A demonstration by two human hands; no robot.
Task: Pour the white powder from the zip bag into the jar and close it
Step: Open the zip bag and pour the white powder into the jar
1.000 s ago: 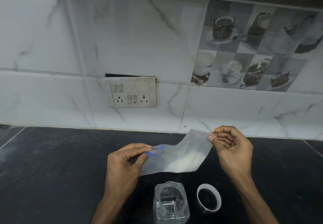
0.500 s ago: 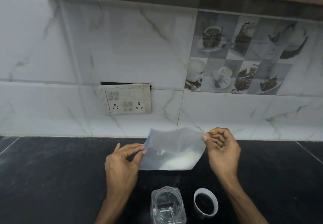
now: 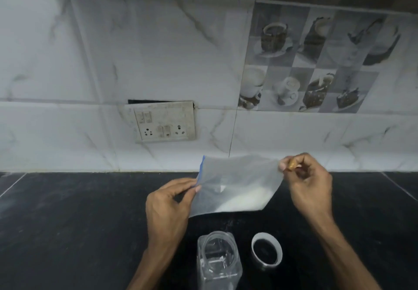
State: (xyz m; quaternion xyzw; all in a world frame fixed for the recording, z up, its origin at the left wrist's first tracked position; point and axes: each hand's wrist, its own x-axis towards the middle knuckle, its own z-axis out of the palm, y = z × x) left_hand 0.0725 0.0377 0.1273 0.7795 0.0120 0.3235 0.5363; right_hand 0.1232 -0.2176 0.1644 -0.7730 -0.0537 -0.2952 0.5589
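The zip bag (image 3: 233,183) hung stretched between both sets of fingers, white powder (image 3: 246,202) pooled low. Left hand (image 3: 168,203) pinched its blue zip edge, right hand (image 3: 311,184) pinched the far corner. Below the fingers stood the open jar (image 3: 218,264), lid (image 3: 266,235) just beside it.

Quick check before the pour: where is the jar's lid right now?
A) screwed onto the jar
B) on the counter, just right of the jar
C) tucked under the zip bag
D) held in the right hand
B: the lid lies on the black counter beside the uncapped jar, while the left hand and right hand each pinch the zip bag.
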